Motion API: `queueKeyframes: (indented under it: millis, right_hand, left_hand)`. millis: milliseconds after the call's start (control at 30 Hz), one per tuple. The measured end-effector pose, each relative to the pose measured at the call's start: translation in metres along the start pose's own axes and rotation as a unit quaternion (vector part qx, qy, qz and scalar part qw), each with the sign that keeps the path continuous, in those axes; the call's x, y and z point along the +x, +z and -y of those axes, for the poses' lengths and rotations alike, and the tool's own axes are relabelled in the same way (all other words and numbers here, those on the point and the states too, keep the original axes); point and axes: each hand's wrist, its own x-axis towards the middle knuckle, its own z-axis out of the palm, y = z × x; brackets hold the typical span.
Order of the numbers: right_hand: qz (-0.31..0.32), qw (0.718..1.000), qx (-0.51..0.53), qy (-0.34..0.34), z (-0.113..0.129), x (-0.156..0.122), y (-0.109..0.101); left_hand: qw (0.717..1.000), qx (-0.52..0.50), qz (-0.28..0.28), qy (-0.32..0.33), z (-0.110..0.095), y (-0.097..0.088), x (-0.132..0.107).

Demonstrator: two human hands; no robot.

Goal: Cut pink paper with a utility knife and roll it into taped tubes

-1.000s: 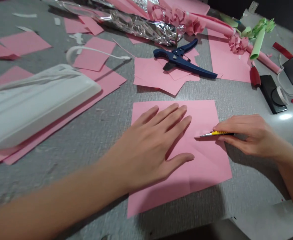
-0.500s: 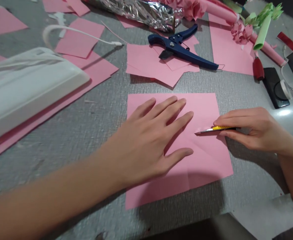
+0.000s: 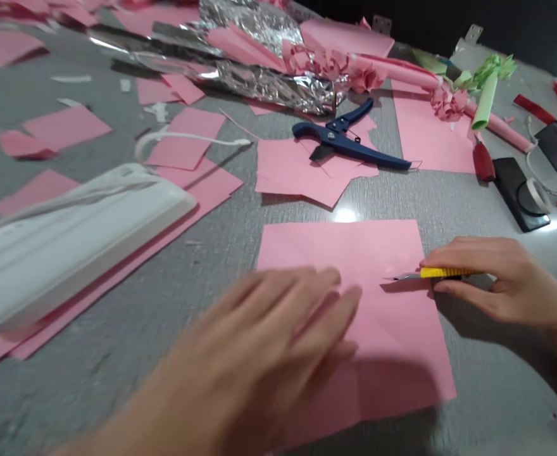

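Note:
A creased pink paper sheet (image 3: 392,335) lies flat on the grey table in front of me. Over its left part is my left hand (image 3: 278,335), blurred by motion, fingers stretched out and holding nothing. Whether it touches the sheet I cannot tell. At the sheet's right edge, my right hand (image 3: 501,278) pinches a yellow-handled craft knife (image 3: 442,272). Its thin blade points left across the paper, with a shadow just below the tip.
Blue-handled cutters (image 3: 349,144) rest on pink scraps (image 3: 302,174) beyond the sheet. At left lies a white box-shaped device (image 3: 83,234) on pink paper. Foil (image 3: 278,88), pink paper flowers (image 3: 449,104), a red-handled tool (image 3: 483,161) and a black phone-like slab (image 3: 516,190) lie farther back.
My view has tilted up, so the table's far side shows more. My left hand has drawn back toward me, fingers closer together. The knife blade appears raised slightly off the paper.

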Motion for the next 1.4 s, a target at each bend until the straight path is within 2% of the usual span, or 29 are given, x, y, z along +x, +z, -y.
queueKeyframes:
  millis: [33,100,133,233,400,533,600,800,1033,1400]
  right_hand:
    - [-0.001,1.0,-0.002,0.004,-0.003,-0.001,-0.001]
    - [0.012,1.0,-0.011,0.006,-0.007,-0.002,-0.002]
    - [0.022,1.0,-0.014,0.006,-0.008,-0.003,-0.004]
    - [0.04,0.999,-0.02,-0.002,-0.005,-0.006,-0.012]
    - [0.012,0.999,-0.047,-0.017,0.009,-0.016,-0.022]
    - [0.022,0.998,-0.06,0.006,0.012,-0.019,-0.017]
    - [0.021,0.998,-0.064,0.021,0.012,-0.018,-0.015]
    - [0.032,0.998,-0.053,0.021,0.017,-0.002,-0.015]
    - [0.015,0.999,-0.033,0.011,0.011,0.013,-0.011]
    - [0.049,0.998,-0.028,0.005,0.003,0.027,-0.012]
  left_hand:
    - [1.0,-0.006,0.018,0.023,-0.007,0.0,-0.007]
    - [0.997,-0.004,0.066,0.031,-0.018,0.005,-0.021]
    - [0.997,-0.005,0.073,0.034,-0.021,0.008,-0.025]
    - [0.997,-0.032,0.045,0.057,-0.016,0.015,-0.029]
    - [0.993,-0.088,0.053,0.056,0.007,0.004,-0.016]
    - [1.0,-0.029,-0.005,0.003,0.007,0.004,-0.007]
    - [1.0,-0.011,-0.014,-0.004,0.004,0.008,-0.001]
    - [0.999,0.015,0.048,0.004,0.008,0.019,0.02]
    - [0.996,0.05,0.043,-0.061,0.017,0.021,0.027]
    - [0.993,0.049,0.055,-0.09,0.023,0.023,0.028]
